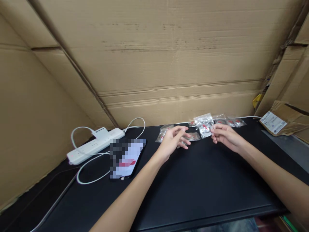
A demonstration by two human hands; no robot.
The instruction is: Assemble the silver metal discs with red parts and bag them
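Observation:
My right hand (224, 134) pinches the edge of a round silver disc with a red mark (205, 130) between thumb and fingers, holding it upright above the black table (193, 183). To its left, my left hand (172, 141) is open, fingers spread and curving toward the disc without reaching it. Behind the left hand lie small clear plastic packets (162, 134) with red and silver contents, partly covered by that hand. Another plastic packet (194, 136) shows just past its fingertips. More clear packets (236, 122) with red parts lie along the back, behind the disc and right hand.
At left, a white power strip (96, 146) carries a plugged-in charger (100, 132) and looping white cables (83, 182). A phone (127, 161) with a lit, partly blurred screen lies beside it. Cardboard walls (178, 64) enclose the table. A torn cardboard box (282, 119) sits at right.

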